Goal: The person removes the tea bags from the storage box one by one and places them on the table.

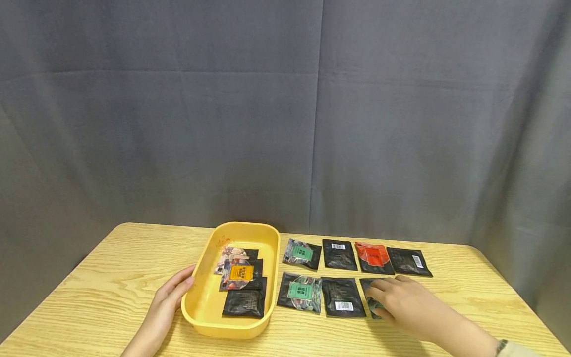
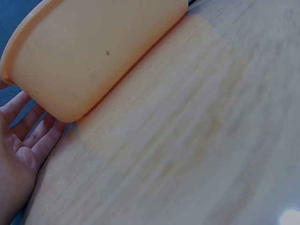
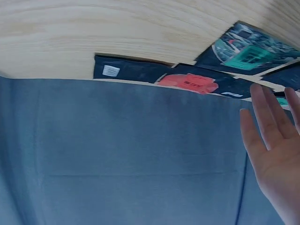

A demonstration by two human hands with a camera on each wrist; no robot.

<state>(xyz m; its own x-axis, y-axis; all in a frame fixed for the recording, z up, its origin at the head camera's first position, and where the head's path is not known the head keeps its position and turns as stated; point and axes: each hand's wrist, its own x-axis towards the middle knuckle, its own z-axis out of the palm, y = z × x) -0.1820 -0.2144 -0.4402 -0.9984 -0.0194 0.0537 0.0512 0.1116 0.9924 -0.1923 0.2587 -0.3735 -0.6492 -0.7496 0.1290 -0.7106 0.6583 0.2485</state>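
A yellow plastic tub [image 1: 196, 297] stands left of centre in the head view, with three small flat packets inside, one bearing an orange label [image 1: 242, 272]. My left hand [image 1: 167, 300] rests against the tub's left side; the left wrist view shows its fingers extended along the outer wall [image 2: 98, 56]. Over the right end of the front row, my right hand [image 1: 403, 302] partly covers a dark packet [image 1: 367, 284]. That packet has a green label [image 3: 248, 57] in the right wrist view, where the right hand's fingers look fairly straight and hold nothing.
Front row: a green-labelled packet [image 1: 300, 292] and a black barcoded packet [image 1: 342, 297]. Back row: another green-labelled packet [image 1: 302, 254], a black packet [image 1: 340, 255], a red packet [image 1: 373, 258] and a black packet [image 1: 409, 261]. A grey curtain [image 1: 285, 124] hangs behind the wooden table [image 1: 111, 277].
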